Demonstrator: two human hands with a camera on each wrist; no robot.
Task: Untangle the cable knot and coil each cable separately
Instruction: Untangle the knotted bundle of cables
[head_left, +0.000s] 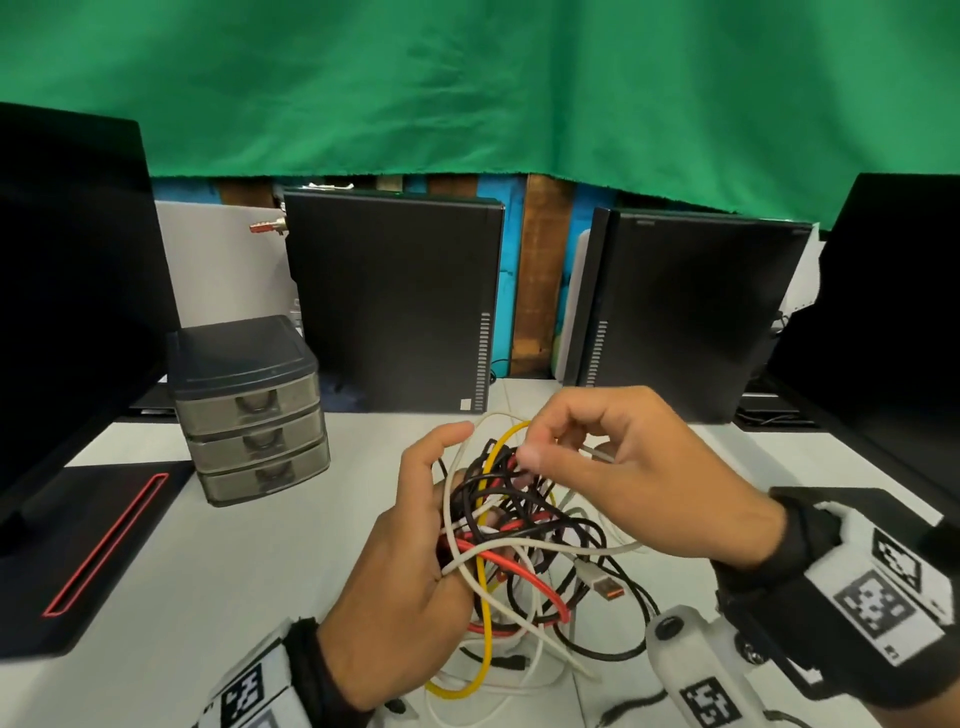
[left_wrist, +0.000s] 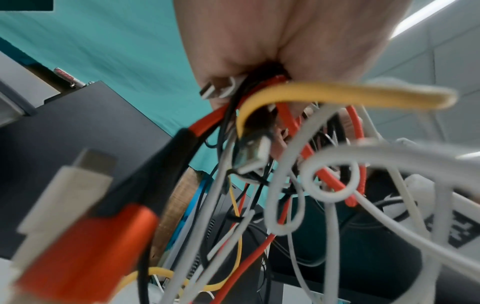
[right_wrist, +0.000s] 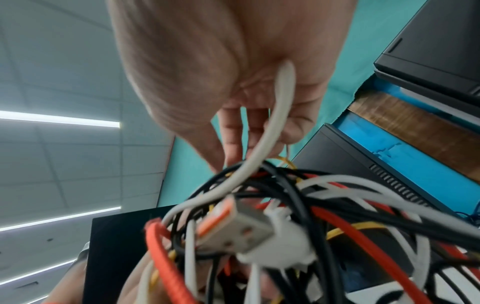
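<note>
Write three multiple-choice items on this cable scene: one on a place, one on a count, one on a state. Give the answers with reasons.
1. Where does the drawer unit stand relative to the cable tangle?
A. to its left
B. to its right
C. under it

2. How many drawers does the unit have?
A. two
B. three
C. five

3. What is the right hand doing?
A. lying flat on the table
B. pinching a white cable
C. opening a drawer

Answers:
1 A, the unit stands on the table left of the tangle held in the left hand.
2 B, three fronts are stacked.
3 B, the fingertips close on a white strand above the tangle.
</note>
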